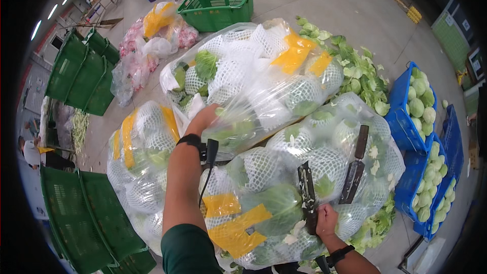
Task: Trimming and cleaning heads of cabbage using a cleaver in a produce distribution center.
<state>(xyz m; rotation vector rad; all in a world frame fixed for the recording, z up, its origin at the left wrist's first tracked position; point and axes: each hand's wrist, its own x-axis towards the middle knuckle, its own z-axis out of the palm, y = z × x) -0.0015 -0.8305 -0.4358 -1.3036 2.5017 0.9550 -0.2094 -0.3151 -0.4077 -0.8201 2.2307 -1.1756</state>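
Large clear plastic bags hold green cabbages in white foam netting, with yellow tape on the film. My left hand [207,116] reaches into the opening at the near left of the upper bag [247,80]; its fingertips are hidden by film and foam. My right hand [326,219], fingers curled, is closed at the handle of a knife [307,190] with leaf scraps on its dark blade, above the lower bag [281,167]. A second knife [354,171], broad-bladed with a brown handle, lies on that same bag to the right. Another taped bag [142,190] stands at the left.
Green crates [81,68] are stacked at the left, and one green basket [217,11] stands beyond the bags. Blue crates [399,121] of bare cabbages stand at the right. Loose leaves [357,68] lie on the floor behind the bags. A person [36,152] is at the far left.
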